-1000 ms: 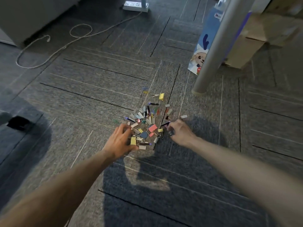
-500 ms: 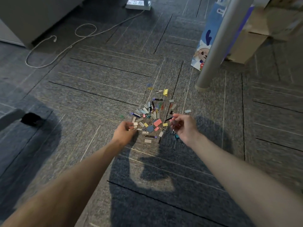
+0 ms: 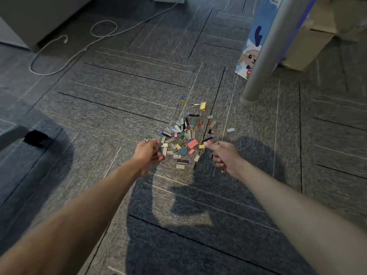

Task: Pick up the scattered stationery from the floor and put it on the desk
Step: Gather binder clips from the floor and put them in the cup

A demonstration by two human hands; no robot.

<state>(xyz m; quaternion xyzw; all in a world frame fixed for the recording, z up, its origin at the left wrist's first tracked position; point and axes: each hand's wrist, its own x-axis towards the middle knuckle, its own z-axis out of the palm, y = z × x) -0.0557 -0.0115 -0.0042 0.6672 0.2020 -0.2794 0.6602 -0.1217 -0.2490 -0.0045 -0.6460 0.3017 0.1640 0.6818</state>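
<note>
A pile of small stationery [image 3: 184,135] lies scattered on the grey carpet: binder clips, staple strips, ink cartridges and paper clips. A yellow binder clip [image 3: 203,106] lies at its far edge, and a pink clip [image 3: 192,143] and a round blue piece [image 3: 183,151] lie near me. My left hand [image 3: 148,153] is at the pile's left edge, fingers closed around small pieces, with a metal clip loop showing at the knuckles. My right hand [image 3: 222,155] is at the near right edge, also curled around small pieces, its fingertips beside a yellow clip [image 3: 202,146].
A round grey desk leg [image 3: 264,56] stands just right of the pile, with a blue cartoon carton [image 3: 252,46] and a cardboard box [image 3: 309,42] behind it. A white cable [image 3: 59,66] loops at the far left. A dark object [image 3: 34,137] lies at the left.
Both hands have lifted off the pile and closed on small pieces. The left hand drew back from the pile's near left part to its left edge. The camera has moved closer.
</note>
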